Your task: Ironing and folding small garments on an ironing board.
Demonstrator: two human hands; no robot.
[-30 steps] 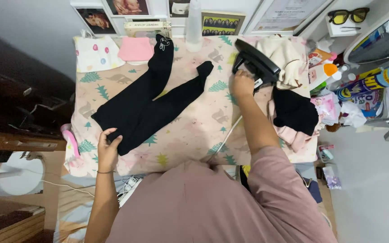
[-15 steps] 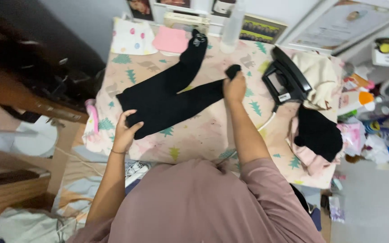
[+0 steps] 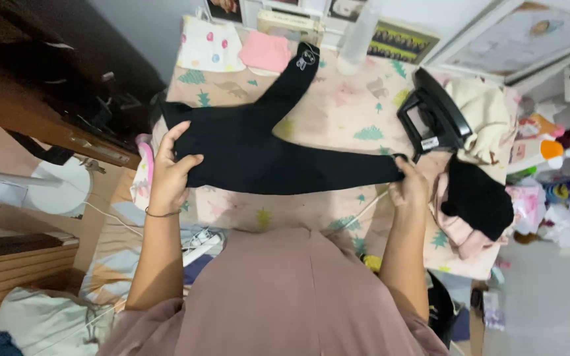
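- L hand [image 3: 169,173]: fingers closed on waist end of black tights [image 3: 258,155], thumb on top, other fingers curled under the fabric edge; thin band on the wrist.
- R hand [image 3: 409,186]: fingers pinched narrow on the foot end of one tights leg, pulling it out sideways, near the front-right part of the board.
- Tights lie on ironing pad [image 3: 338,118] w/ tree + animal print; one leg stretched taut L-to-R between both hands, other leg angled up toward far edge, small white cat-face print near its toe.
- Black iron [image 3: 433,118] stands on its heel on the pad, right of centre, just beyond R hand, not touched; its cord [image 3: 361,214] runs down off the front edge.
- Cream garment [image 3: 486,118] bunched right behind/beside the iron.
- Black garment [image 3: 476,198] on top of a pink cloth [image 3: 460,231] at right edge of pad, just beside R hand.
- Far-left corner: white dotted cloth [image 3: 209,46] and folded pink cloth [image 3: 266,51], side by side, touching the far edge.
- White spray bottle [image 3: 357,39] upright at far edge, near the upper leg's toe.
- Framed pics [image 3: 400,43] lean on wall behind.
- Person wears mauve top [image 3: 298,296], seen from above.
- Right side: cluttered shelf w/ bottles + packs, too jumbled to tell apart.
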